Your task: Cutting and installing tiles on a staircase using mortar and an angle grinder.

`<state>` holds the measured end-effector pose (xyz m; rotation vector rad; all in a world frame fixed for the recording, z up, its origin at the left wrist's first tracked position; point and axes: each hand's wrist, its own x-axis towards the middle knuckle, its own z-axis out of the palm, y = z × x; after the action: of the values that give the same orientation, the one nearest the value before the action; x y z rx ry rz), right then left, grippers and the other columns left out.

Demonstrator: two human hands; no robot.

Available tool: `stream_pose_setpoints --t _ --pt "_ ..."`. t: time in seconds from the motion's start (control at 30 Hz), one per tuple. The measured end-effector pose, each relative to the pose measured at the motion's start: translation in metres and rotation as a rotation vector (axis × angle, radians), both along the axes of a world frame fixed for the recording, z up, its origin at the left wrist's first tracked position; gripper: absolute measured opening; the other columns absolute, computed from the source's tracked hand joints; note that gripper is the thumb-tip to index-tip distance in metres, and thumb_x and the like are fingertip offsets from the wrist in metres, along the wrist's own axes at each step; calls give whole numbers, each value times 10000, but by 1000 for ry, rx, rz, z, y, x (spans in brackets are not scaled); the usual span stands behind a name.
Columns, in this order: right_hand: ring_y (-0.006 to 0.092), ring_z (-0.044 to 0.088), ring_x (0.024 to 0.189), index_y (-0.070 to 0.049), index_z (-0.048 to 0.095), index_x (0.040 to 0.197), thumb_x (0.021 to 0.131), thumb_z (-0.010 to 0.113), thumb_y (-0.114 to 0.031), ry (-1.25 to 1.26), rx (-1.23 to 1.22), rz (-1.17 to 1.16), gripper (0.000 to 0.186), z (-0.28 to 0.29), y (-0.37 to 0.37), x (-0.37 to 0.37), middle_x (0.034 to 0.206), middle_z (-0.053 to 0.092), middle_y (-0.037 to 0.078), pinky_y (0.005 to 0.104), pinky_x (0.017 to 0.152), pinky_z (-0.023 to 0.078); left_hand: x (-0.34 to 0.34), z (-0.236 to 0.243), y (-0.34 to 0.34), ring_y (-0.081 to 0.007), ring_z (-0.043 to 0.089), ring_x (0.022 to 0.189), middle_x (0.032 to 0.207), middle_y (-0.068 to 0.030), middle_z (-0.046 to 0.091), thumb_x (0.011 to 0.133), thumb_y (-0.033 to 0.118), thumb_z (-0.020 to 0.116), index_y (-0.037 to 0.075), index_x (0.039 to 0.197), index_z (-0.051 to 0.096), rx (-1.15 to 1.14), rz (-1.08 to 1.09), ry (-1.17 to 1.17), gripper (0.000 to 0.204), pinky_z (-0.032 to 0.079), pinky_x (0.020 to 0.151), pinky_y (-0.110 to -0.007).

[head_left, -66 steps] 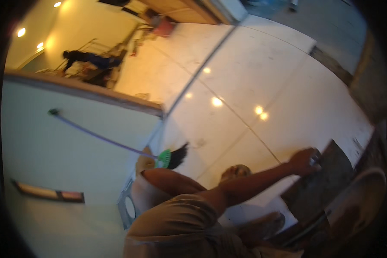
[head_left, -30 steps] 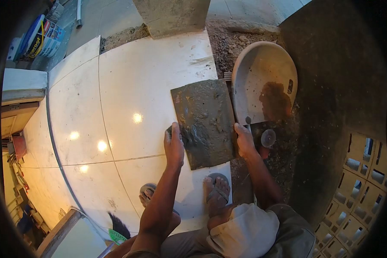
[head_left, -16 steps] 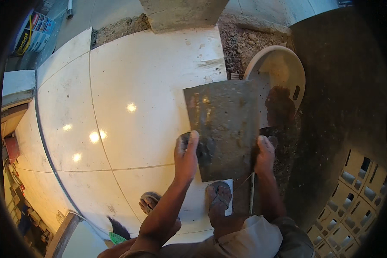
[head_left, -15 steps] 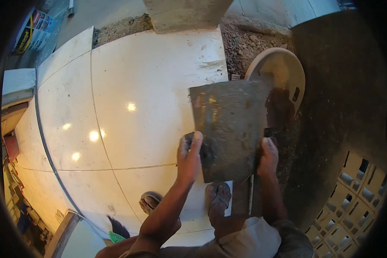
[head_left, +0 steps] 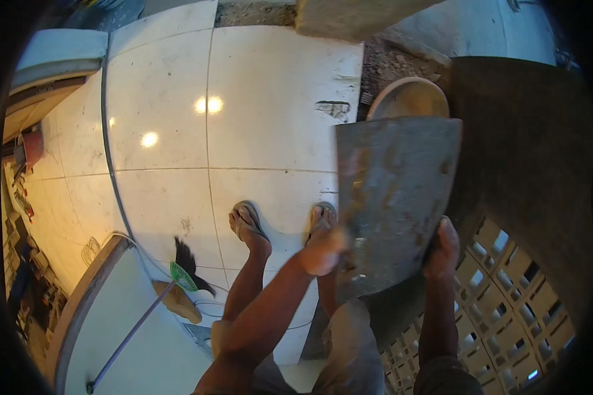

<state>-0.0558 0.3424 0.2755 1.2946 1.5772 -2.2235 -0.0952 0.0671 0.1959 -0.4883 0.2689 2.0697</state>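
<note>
Head view, looking down on a standing person. A grey, mortar-smeared tile (head_left: 395,197) is held lifted between both hands, well above the floor, its soiled face toward the camera. Its long axis runs roughly away from the body, the far edge overlapping the view of a round basin (head_left: 407,97) on the ground beyond. The left hand (head_left: 323,250) grips the tile's lower left edge; it is motion-blurred, so the finger positions cannot be told exactly, though it appears closed around the edge. The right hand (head_left: 445,247) clasps the lower right edge, fingers wrapped on the rim. Both hands sit at the near end, about equally close to the tile. The basin's contents are hidden by the tile; only its pale rim shows. Below, two sandalled feet (head_left: 247,224) stand on glossy white floor tiles (head_left: 270,99). To the right lies a dark unfinished bed (head_left: 527,131) and a patterned grating (head_left: 507,289). At lower left a green-headed broom (head_left: 178,273) leans near a low wall.
</note>
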Motion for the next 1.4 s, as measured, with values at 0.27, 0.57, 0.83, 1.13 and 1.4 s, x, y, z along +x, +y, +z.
stream_pose_setpoints --t 0.27,0.57,0.83,1.13,1.4 --pt "78 576 946 -21 691 1102 1055 571 -245 -88 -7 422 259 101 -103 -38 983 650 -13 276 868 459 -2 150 -129 -323 470 1374 1548 -112 467 1053 595 394 93 1541 409 -346 452 364 700 384 1153 -493" --pt "166 673 1010 30 664 1191 1065 570 -260 -181 -11 486 329 81 -75 22 1070 713 95 325 919 533 20 290 -171 -401 463 1398 1620 -164 363 992 678 448 161 1595 331 -282 743 314 804 428 1108 -649" --pt "341 683 895 -26 704 1094 980 587 -410 -1081 524 1132 417 164 95 228 1007 698 187 480 838 526 35 339 -200 -421 422 1417 1613 -166 383 954 663 551 117 1591 333 -214 915 138 867 352 1153 -656" --pt "169 625 736 -17 685 990 965 694 -350 -719 426 633 334 243 54 142 827 661 63 348 668 500 36 418 -249 -420 415 1419 1617 -160 379 949 637 576 106 1584 336 -383 1039 140 862 345 1158 -648" --pt "135 637 778 -21 651 1161 1004 654 -291 -154 276 540 312 343 -19 -10 946 690 75 304 692 503 48 521 -262 -419 409 1414 1603 -160 386 972 633 539 106 1575 338 -336 1121 242 825 362 1156 -618"
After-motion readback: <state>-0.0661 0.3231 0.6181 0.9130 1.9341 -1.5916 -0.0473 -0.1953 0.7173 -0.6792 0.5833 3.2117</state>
